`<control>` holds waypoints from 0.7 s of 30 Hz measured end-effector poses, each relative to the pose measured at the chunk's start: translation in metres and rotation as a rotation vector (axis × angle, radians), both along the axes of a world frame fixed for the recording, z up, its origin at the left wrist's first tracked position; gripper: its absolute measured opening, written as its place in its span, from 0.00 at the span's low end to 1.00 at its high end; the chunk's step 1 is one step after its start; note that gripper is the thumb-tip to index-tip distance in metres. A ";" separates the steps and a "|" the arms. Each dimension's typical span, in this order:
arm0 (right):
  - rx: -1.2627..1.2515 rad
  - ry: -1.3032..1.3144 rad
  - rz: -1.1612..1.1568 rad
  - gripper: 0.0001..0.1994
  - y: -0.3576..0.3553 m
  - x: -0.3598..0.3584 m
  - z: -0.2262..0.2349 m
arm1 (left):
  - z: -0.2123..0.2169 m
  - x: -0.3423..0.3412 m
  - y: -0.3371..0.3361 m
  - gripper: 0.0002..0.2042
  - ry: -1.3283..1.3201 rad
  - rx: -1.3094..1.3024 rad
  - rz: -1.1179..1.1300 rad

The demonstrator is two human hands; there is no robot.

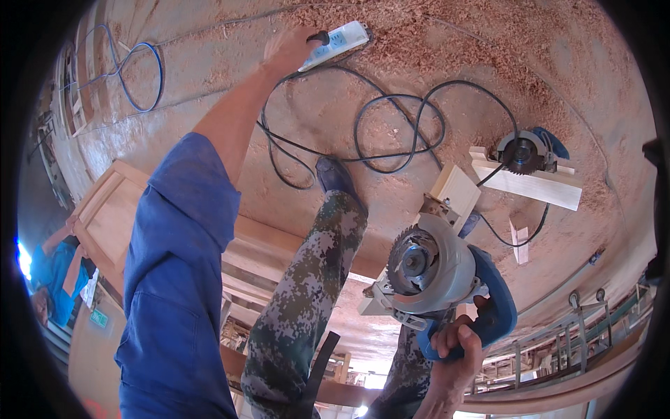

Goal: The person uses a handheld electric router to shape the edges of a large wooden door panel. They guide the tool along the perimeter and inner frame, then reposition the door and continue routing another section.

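Observation:
My left hand (287, 52) reaches far out to the floor. Its fingers are closed on a black plug (319, 38) at the end of a white power strip (342, 40); whether the prongs sit fully in the socket is hidden. My right hand (457, 346) grips the blue handle of a circular saw (440, 262), close to my legs. The saw's toothed round blade (413, 260) faces left and upward. Behind the saw is a pale wood block (455, 190). A black cable (359, 133) loops over the floor between the strip and the saws.
A second circular saw (523, 153) rests on a pale board (530, 185) at the right. Sawdust (447, 49) covers the far floor. A blue cable (160, 77) lies at far left. Near a wooden panel (112, 209) is another person (56, 272). A wheeled metal rack (583, 328) stands lower right.

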State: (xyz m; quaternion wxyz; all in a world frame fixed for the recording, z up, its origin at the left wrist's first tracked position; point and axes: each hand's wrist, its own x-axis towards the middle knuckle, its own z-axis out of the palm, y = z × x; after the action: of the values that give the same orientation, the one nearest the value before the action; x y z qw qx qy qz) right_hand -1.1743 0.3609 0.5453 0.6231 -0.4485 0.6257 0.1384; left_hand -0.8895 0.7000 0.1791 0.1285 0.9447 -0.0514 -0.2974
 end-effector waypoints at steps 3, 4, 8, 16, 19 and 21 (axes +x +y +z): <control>-0.036 0.018 -0.067 0.34 0.007 0.009 -0.004 | 0.003 0.001 -0.008 0.12 -0.067 0.044 -0.042; -0.056 0.031 -0.102 0.34 0.007 0.011 -0.005 | 0.004 0.000 -0.010 0.12 -0.074 0.062 -0.066; -0.051 0.006 -0.113 0.34 0.005 0.006 -0.006 | 0.003 0.003 -0.013 0.11 -0.094 0.086 -0.092; -0.069 0.010 -0.158 0.34 0.000 0.007 -0.009 | 0.008 0.009 -0.022 0.07 -0.193 0.118 -0.306; -0.027 -0.004 -0.139 0.33 -0.004 0.006 -0.007 | -0.001 0.011 -0.018 0.06 -0.238 0.170 -0.398; -0.030 0.002 -0.148 0.33 -0.004 0.004 -0.007 | -0.004 0.012 -0.018 0.07 -0.260 0.210 -0.476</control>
State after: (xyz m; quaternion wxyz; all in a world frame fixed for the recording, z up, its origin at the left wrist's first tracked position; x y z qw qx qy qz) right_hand -1.1704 0.3565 0.5381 0.6242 -0.4100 0.6598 0.0831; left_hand -0.8774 0.6822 0.1748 -0.0510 0.9443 -0.2569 -0.1993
